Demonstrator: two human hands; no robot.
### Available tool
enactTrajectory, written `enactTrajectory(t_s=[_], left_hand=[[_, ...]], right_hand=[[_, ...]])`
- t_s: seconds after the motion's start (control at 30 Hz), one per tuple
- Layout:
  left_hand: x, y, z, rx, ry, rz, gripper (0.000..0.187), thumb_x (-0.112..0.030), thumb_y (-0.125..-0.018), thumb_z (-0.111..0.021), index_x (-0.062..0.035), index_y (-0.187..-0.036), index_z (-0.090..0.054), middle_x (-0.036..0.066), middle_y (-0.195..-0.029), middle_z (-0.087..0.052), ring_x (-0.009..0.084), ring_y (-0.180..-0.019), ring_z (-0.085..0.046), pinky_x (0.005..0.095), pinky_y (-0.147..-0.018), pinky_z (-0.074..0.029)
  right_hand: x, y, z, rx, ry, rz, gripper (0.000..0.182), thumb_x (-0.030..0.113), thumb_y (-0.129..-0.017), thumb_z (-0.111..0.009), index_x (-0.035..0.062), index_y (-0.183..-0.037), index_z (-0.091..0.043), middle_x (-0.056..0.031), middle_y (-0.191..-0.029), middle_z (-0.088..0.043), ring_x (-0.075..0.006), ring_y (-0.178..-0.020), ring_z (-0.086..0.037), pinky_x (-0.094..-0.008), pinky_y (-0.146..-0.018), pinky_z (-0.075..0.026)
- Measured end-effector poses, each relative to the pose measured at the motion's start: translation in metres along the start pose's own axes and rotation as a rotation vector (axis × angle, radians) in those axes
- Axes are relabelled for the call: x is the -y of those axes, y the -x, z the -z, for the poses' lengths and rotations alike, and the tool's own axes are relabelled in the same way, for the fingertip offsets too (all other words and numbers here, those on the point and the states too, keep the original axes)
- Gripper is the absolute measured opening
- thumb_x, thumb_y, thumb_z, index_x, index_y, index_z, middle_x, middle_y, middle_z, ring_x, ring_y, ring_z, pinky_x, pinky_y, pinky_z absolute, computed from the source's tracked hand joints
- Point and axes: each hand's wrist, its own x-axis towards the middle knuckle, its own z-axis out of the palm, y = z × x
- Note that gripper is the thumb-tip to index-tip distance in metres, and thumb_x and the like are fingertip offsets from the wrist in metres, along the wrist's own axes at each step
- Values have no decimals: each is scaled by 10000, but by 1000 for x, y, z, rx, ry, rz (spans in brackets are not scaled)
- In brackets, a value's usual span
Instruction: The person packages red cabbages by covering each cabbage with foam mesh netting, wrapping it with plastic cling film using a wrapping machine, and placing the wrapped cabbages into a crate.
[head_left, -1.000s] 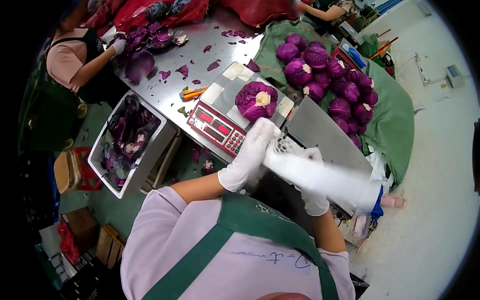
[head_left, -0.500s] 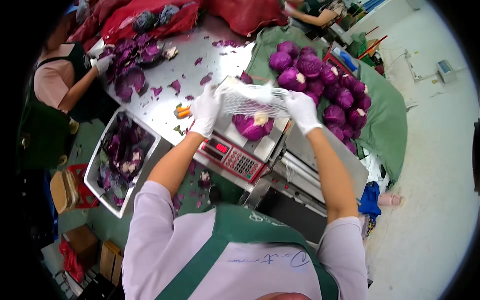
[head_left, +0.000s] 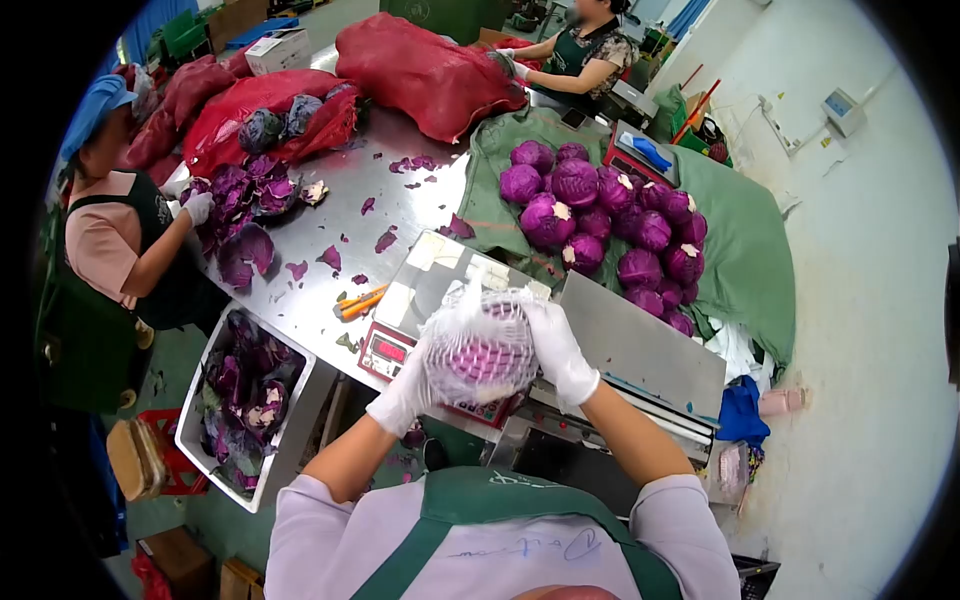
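A purple cabbage (head_left: 485, 362) wrapped in white foam netting (head_left: 478, 310) is held between my two gloved hands, above the front of a red-edged scale (head_left: 425, 272). On its left side my left hand (head_left: 410, 385) presses the netting, its fingers partly hidden behind the bundle. My right hand (head_left: 555, 345) curves round the right side of the same bundle. Gathered netting stands up at the top. The scale's keypad is mostly covered by the bundle.
Purple cabbages (head_left: 575, 183) are piled on green cloth (head_left: 480, 160) at the back right. A white bin (head_left: 190, 420) of leaves stands left. Orange-handled tools (head_left: 362, 302) lie beside the scale. One co-worker (head_left: 110, 230) handles leaves at left; another (head_left: 585, 60) is at the back.
The netting, stretched above the cabbage before, now surrounds it. Both my hands have come closer together and nearer my body, and the cabbage is off the scale plate. The view has tilted upward.
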Motion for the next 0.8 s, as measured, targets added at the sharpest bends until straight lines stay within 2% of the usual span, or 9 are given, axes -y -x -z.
enactTrajectory(t_s=[0.1,0.23,0.33,0.43,0.5,0.63,0.67,0.73,0.8], left_hand=[[17,18,10,165,31,42,643,-506,-989,-313,-15,-1396,-390,173,-1402,-450,318,-1261,-467,453,-1099,-349],[36,59,-2,-25,60,144,741,-609,-967,-244,-23,-1389,-410,162,-1379,-482,310,-1230,-501,459,-1066,-392],[51,71,-16,-12,50,198,770,-615,-949,-258,2,-1384,-410,202,-1370,-479,341,-1226,-503,472,-1070,-386],[68,87,-51,163,-78,256,927,-723,-890,-232,59,-1350,-424,257,-1334,-490,370,-1221,-503,471,-1068,-384],[85,84,-67,186,-11,314,952,-741,-878,-239,71,-1336,-434,262,-1319,-500,371,-1213,-509,476,-1066,-386],[129,62,-79,51,-80,74,618,-473,-912,-454,51,-1225,-550,243,-1192,-597,318,-1076,-604,445,-996,-457],[132,72,-103,-4,32,80,387,-237,-898,-468,47,-1134,-583,212,-1087,-645,298,-967,-649,447,-925,-509],[148,68,-97,160,95,87,430,-226,-808,-549,65,-1123,-578,237,-1086,-637,351,-981,-637,468,-933,-503],[171,70,-101,219,81,61,465,-227,-754,-610,70,-1109,-576,251,-1084,-633,373,-1005,-623,479,-934,-500]], right_hand=[[8,42,7,90,217,185,282,147,-988,-446,-66,-1044,-622,-90,-1008,-677,-146,-894,-614,-284,-876,-466],[39,101,20,66,8,43,256,148,-987,-455,-44,-1049,-614,-113,-1000,-670,-143,-918,-623,-295,-873,-484],[35,131,45,507,-671,-454,373,225,-1020,-373,-69,-1107,-586,-143,-1123,-629,-205,-981,-628,-332,-911,-484],[31,166,77,845,-90,-314,398,277,-1011,-419,-52,-1132,-606,-118,-1106,-639,-188,-982,-619,-304,-925,-468],[47,186,78,818,-214,-270,390,290,-1001,-452,-41,-1119,-621,-112,-1066,-653,-169,-929,-621,-277,-873,-490],[35,190,98,118,-612,-279,371,277,-991,-470,-57,-1107,-586,-94,-935,-660,-141,-837,-631,-271,-760,-524],[10,198,109,120,-485,-252,358,266,-992,-469,-51,-1121,-577,-90,-949,-659,-140,-847,-631,-273,-777,-520],[-40,222,140,135,-22,-254,382,269,-996,-464,-34,-1218,-535,-109,-1119,-639,-154,-994,-624,-296,-896,-491],[-32,265,138,148,-441,-457,458,357,-1014,-402,38,-1331,-485,-98,-1279,-569,-174,-1162,-542,-338,-1019,-412]])
